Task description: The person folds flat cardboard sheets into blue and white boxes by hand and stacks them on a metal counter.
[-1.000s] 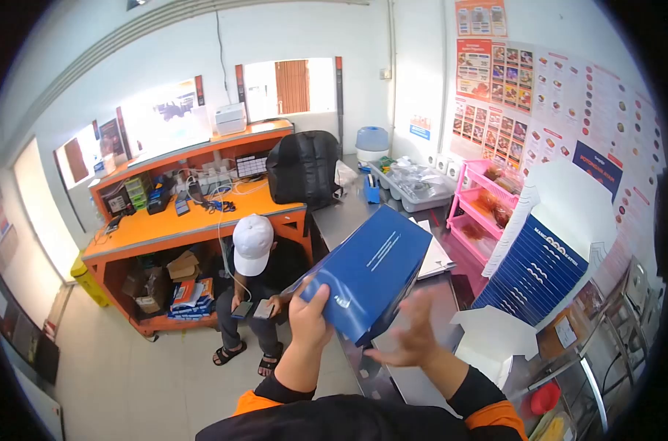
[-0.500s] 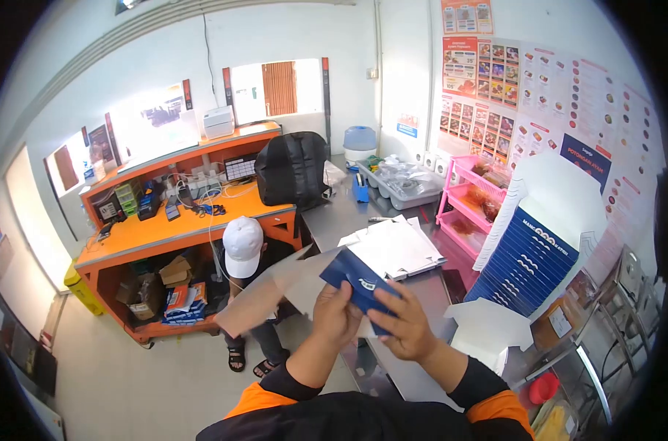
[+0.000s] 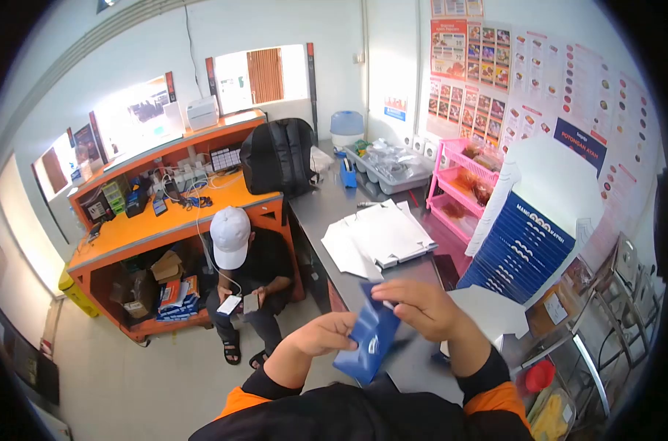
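In front of my chest I hold a blue printed cardboard carton (image 3: 376, 339) with a small white logo, tilted and bent. My left hand (image 3: 321, 335) grips its left edge between thumb and fingers. The fingers of my right hand (image 3: 426, 310) pinch its upper end. Beyond my hands, a pile of white cardboard sheets (image 3: 382, 231) lies on the steel table (image 3: 312, 235). To the right, a white open carton (image 3: 488, 312) is near my right wrist, and behind it leans a tall stack of blue-striped cartons (image 3: 521, 246).
A seated person in a white cap (image 3: 231, 235) holds a phone (image 3: 230, 304) at the left. Behind stand an orange desk (image 3: 121, 246), a black backpack (image 3: 279, 158), a grey tray (image 3: 393, 176) and a pink rack (image 3: 455, 184). Metal chairs (image 3: 620, 301) crowd the right side.
The carton has swung from wide, outspread panels to a narrower, steeply tilted shape closer to my body. My left hand moved slightly left and my right hand rose to its upper end.
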{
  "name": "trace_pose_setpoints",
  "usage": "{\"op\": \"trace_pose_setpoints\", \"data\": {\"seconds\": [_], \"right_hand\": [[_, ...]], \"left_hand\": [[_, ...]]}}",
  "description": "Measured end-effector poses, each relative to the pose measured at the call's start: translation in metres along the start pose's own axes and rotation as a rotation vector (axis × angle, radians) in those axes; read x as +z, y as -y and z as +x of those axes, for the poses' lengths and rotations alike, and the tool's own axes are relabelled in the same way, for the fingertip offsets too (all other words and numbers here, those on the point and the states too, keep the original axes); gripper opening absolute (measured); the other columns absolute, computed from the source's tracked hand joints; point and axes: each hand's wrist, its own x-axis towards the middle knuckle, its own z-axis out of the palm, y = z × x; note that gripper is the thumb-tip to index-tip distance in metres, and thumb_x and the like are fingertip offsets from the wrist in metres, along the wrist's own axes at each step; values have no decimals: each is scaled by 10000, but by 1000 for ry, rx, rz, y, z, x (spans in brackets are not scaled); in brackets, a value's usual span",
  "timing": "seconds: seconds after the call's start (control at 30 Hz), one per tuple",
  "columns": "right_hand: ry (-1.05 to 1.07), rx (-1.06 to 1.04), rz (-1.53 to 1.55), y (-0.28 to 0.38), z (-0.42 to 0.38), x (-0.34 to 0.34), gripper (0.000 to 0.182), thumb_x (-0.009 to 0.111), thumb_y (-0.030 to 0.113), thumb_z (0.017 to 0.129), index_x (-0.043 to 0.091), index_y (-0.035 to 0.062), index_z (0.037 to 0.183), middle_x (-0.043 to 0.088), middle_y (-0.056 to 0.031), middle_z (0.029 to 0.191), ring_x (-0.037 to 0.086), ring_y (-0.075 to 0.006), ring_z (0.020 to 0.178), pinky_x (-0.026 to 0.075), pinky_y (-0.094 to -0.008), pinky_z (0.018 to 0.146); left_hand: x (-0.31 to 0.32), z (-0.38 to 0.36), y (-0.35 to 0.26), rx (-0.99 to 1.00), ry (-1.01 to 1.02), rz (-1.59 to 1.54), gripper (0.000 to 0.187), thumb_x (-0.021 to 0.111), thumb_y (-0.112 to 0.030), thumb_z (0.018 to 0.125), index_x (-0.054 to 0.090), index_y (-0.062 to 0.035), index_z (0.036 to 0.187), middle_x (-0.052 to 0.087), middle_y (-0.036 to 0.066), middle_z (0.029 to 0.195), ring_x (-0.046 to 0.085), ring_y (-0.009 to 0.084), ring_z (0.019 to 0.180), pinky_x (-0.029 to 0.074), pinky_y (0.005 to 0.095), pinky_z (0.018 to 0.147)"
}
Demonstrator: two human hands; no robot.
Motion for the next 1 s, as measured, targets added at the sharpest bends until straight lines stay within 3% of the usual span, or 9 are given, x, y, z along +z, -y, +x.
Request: {"op": "trace_pose_setpoints", "data": {"seconds": [0.17,0.3,0.43,0.6,0.67,0.77,0.83,0.93,1.0], "right_hand": [[335,250,-178,7,4,-8,251,553,179,803,572,48,1017,571,-141,971,556,-298,861,441,-350,754],[233,-130,-348,1,-6,2,234,608,167,751,592,75,965,552,-95,883,543,-262,806,432,-335,707],[538,-58,-39,8,-18,-1,233,628,200,755,595,76,950,558,-79,901,528,-266,814,418,-337,742],[400,-7,-211,21,-36,-12,664,771,406,543,531,75,1065,509,-69,1032,462,-285,913,362,-358,828],[291,81,-326,19,-50,-14,719,774,386,518,492,80,1105,494,-91,1034,458,-304,931,356,-385,847],[-11,186,-434,22,-79,-19,771,779,316,478,467,90,1146,464,-116,1127,451,-311,985,348,-399,881],[-314,136,-549,9,-114,-11,758,774,275,490,460,90,1154,454,-120,1165,450,-311,1007,354,-400,878],[-743,65,-610,-11,-182,4,571,607,26,587,461,59,1138,427,-190,1191,442,-311,1056,348,-378,906],[-1030,263,-637,-12,-229,1,578,456,-101,599,399,19,1162,432,-157,1161,464,-223,1012,388,-336,866]], "left_hand": [[0,1,29,-145,181,-290,456,505,51,741,396,98,1180,531,153,1127,547,190,999,419,298,872],[-7,6,45,-144,304,-421,501,553,40,691,400,105,1164,536,168,1121,546,207,1009,425,320,874],[0,7,56,-136,224,-351,554,563,30,678,375,88,1196,487,159,1190,508,218,1065,393,335,914],[-3,13,44,-184,264,-376,639,578,-190,794,271,108,1269,407,187,1259,436,248,1139,334,360,958],[-8,14,33,-86,310,-265,666,584,-267,813,278,132,1250,429,219,1227,452,271,1120,347,361,941],[1,11,-12,-95,65,792,307,654,-110,738,571,33,997,625,141,901,605,219,825,461,300,731],[25,35,-10,56,51,1057,221,658,-95,717,604,-11,913,616,115,795,594,239,717,463,304,650],[57,82,17,230,129,1411,192,650,-60,693,604,-42,879,582,95,699,571,267,639,453,333,577],[69,116,47,232,209,1569,191,589,-81,728,584,-60,918,582,79,710,574,261,651,457,347,574]]}}
